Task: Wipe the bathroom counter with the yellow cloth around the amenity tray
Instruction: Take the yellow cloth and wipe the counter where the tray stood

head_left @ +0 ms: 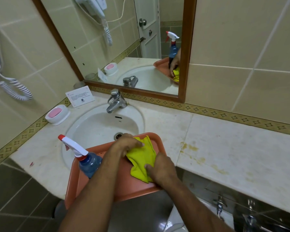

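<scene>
— Looking down from the head camera: where is the yellow cloth (143, 159)?

— On the orange tray (124, 190), which lies across the sink (97, 124) at the counter's (224, 148) front edge. I see my left hand (127, 144) and right hand (162, 169) both closed on it, the spray bottle (89, 163) standing at the tray's left.
</scene>
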`<state>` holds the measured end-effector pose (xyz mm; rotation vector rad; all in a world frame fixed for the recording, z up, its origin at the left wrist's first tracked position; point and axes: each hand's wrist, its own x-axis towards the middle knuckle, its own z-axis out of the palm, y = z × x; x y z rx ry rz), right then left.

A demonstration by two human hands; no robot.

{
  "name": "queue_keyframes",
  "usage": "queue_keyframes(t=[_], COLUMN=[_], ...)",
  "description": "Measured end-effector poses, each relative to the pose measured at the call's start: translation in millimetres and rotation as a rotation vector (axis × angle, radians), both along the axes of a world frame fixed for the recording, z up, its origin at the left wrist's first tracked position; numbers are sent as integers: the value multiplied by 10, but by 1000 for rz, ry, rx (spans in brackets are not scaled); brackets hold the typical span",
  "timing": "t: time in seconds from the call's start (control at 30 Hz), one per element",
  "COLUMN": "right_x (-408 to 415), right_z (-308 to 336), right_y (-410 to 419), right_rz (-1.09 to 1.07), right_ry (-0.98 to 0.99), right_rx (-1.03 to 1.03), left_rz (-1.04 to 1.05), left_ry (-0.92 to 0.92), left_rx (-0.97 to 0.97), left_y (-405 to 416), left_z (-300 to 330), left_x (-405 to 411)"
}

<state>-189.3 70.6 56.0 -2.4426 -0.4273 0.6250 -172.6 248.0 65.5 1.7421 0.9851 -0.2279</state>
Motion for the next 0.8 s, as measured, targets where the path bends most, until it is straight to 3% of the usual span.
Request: queue_keyframes(t=[0.07, 0.13, 0.27, 0.37, 0.47, 0.53, 0.63, 0.7, 0.8], right_x=[-7, 20, 154, 201, 210, 219, 320, 454, 717], right_z=[-84, -114, -66, -13, 143, 316, 574, 634, 480], right_y=[170, 273, 301, 174, -52, -263, -614, -832, -1012], right_rz=[-36, -108, -90, -223, -234, -239, -346, -401, -515], right_ry=[9, 45, 289, 378, 241, 90, 108, 19, -17], right_rx=[-40, -42, 304, 464, 523, 689, 934, 925, 741], left_rz=[-50, -34, -73, -116, -143, -188, -225, -237, -293], left_ry=[-37, -68, -112, -225, -378, -451, -488, -492, -484], left_rx=[-142, -148, -120, -165, -261, -314, -361, -340, -174], left_y=[64, 17, -40, -116, -247, -392, -698, -923, -1158], left_z=[-95, -17, 169, 462, 846, 1077, 1280, 1279, 1040], left_x=[-8, -48, -61, -93, -87, 27, 361, 660, 1058])
